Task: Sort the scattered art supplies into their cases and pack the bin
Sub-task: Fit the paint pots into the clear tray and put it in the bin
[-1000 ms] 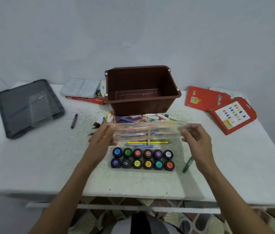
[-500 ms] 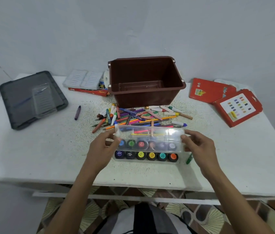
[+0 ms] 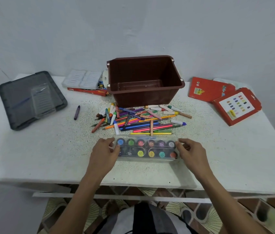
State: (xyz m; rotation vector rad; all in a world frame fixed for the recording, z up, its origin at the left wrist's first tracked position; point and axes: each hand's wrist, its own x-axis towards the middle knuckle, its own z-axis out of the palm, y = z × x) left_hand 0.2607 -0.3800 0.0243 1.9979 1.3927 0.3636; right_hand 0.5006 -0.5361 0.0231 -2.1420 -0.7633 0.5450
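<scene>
Pinching the short ends of the clear paint case [image 3: 147, 149], your left hand [image 3: 105, 152] and right hand [image 3: 191, 153] curl their fingers round its thin lid. Likely light but slick plastic: hold the ends, not the middle. It lies on the table [image 3: 49, 157], twelve pots inside; the brown bin [image 3: 143, 98] behind the pencils [image 3: 138, 122] looks nearly empty.
</scene>
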